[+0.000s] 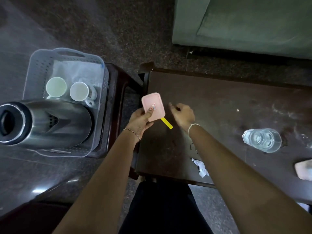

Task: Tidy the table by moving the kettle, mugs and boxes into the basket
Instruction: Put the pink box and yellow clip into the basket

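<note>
My left hand (141,121) grips a small pink box (152,105) by its near end, above the left edge of the dark wooden table (219,102). A yellow strip (166,123) sticks out below the box. My right hand (183,116) hovers just right of the box with fingers loosely curled, holding nothing. The clear plastic basket (99,68) stands on a dark stool to the left. Inside it are a steel kettle (50,122) lying toward me and two white mugs (56,86) (79,91) behind it.
A clear drinking glass (262,140) stands on the table's right side. Crumpled white paper (201,167) lies near the front edge, and a pale pink object (303,168) shows at the far right. A green sofa (244,22) is beyond the table.
</note>
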A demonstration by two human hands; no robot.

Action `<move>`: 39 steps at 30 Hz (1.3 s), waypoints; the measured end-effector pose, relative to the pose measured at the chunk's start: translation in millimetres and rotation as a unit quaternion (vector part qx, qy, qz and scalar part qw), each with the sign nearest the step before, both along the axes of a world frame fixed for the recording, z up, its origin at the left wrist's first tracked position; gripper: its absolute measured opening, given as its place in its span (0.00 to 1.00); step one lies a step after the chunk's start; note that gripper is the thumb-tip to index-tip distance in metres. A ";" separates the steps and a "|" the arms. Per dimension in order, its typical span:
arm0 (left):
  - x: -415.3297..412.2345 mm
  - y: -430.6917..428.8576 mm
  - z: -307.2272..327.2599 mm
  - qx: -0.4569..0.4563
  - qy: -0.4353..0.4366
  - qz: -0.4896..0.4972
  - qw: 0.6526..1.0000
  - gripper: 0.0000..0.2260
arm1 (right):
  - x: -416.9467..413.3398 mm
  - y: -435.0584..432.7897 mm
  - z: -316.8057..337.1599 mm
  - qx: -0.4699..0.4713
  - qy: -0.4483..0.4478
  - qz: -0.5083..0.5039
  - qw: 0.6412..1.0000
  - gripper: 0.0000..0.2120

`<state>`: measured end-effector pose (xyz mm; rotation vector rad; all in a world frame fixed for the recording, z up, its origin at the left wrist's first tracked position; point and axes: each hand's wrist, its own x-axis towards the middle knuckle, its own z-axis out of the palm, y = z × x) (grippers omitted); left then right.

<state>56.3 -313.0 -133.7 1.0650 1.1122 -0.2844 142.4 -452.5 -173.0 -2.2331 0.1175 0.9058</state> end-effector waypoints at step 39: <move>-10.2 130.9 209.8 0.129 -0.113 -0.050 0.984 0.13 | -23.7 114.3 190.9 0.298 0.032 -0.067 0.952 0.11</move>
